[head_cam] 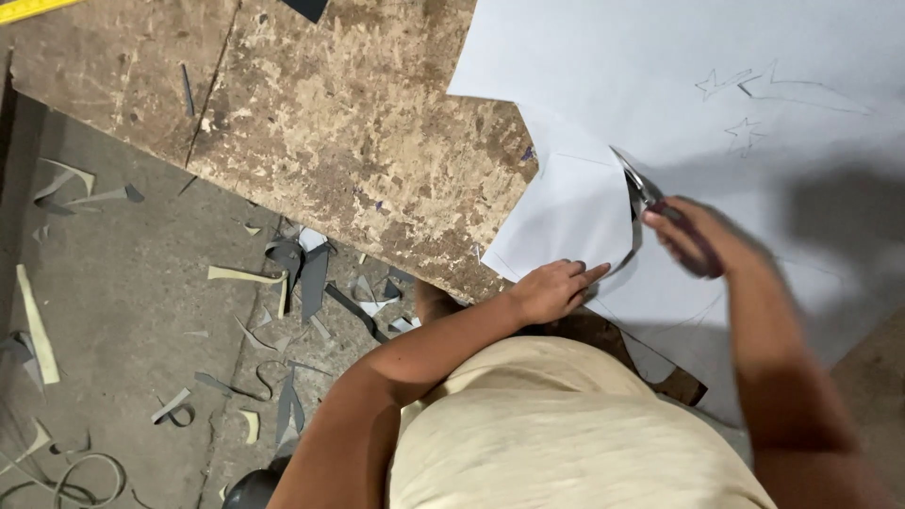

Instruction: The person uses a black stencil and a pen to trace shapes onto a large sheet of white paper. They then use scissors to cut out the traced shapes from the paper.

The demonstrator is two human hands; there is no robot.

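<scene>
Head view, looking down. My right hand (pixel 693 238) is clenched around the dark handles of the scissors (pixel 650 193), whose blades point up and left into the paper (pixel 660 75); the hand is blurred. My left hand (pixel 551 287) lies flat, fingers stretched out and grasping nothing, pressing the lower edge of the flap (pixel 570 212), a part-cut piece of the paper just left of the blades. The paper is a large white sheet covering the right part of the counter (pixel 358 123), with faint pencil star outlines (pixel 745 132) drawn above and right of the scissors. The counter's bare surface is worn, stained wood. Below and left of its edge, the floor (pixel 123 311) carries many scattered scraps (pixel 302 273), pale and grey strips and curls. I see a yellow ruler (pixel 28 8) at the top left corner.
</scene>
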